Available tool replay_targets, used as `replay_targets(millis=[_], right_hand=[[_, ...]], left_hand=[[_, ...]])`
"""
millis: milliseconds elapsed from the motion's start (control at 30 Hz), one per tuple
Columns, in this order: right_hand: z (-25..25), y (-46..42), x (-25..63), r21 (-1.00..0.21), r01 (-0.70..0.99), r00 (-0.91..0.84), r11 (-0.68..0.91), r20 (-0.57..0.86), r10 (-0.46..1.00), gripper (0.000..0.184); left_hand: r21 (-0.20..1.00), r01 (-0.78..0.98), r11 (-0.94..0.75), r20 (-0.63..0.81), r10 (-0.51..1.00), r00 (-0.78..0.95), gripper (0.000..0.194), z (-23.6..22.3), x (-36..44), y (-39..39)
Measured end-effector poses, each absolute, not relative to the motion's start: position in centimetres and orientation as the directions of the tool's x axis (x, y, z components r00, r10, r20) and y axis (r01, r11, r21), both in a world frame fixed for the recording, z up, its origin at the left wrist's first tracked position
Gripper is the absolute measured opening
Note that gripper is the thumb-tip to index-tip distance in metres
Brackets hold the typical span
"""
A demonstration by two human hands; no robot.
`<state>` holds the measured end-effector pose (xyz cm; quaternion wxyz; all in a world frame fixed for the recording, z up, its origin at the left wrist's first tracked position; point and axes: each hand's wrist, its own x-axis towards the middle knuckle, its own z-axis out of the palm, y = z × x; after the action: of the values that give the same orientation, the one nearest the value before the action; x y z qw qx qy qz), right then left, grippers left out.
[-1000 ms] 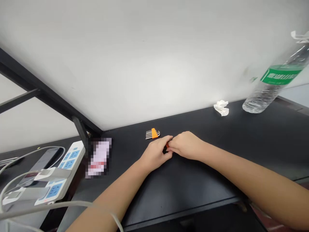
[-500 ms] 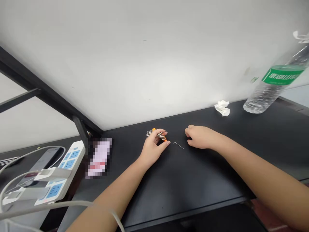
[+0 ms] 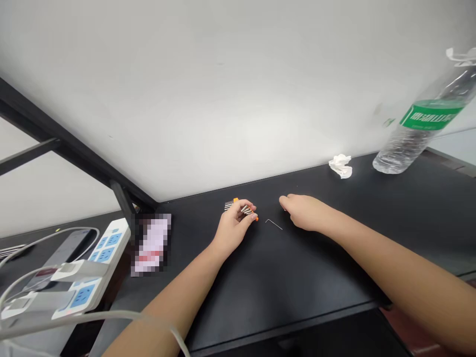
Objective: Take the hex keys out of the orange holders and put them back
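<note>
An orange hex key holder point(image 3: 235, 200) with several metal keys in it is in my left hand point(image 3: 233, 227). My thumb and fingers close around the holder and hide much of it. A single small L-shaped hex key point(image 3: 274, 224) lies loose on the black tabletop point(image 3: 282, 277), between my two hands. To the right of it, my right hand point(image 3: 303, 210) is closed with its fingertips pinched together. A tiny bright spot shows under those fingers, but what they hold is hidden.
At the back right stand a large clear bottle point(image 3: 405, 139) with a green label and a crumpled white tissue point(image 3: 341, 166). A white power strip point(image 3: 106, 258) with plugs and cables lies at the left. Beside it is a blurred-out pinkish item point(image 3: 151, 245).
My right hand has moved slightly left, and its thumb and fingers have come together. My left hand has shifted its grip a little on the hex key holder.
</note>
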<state>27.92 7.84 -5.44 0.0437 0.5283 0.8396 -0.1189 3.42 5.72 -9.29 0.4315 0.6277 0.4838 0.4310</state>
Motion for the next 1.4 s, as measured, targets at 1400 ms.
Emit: replay_targets(millis=[1400], right_hand=[[-7.0,7.1,25.3,-0.672,0.198,-0.524,0.714,0.543,0.656,0.036]], left_hand=[[0.976,0.138,-0.171,0.136,0.964,0.229,0.024,-8.9,4.1,5.3]])
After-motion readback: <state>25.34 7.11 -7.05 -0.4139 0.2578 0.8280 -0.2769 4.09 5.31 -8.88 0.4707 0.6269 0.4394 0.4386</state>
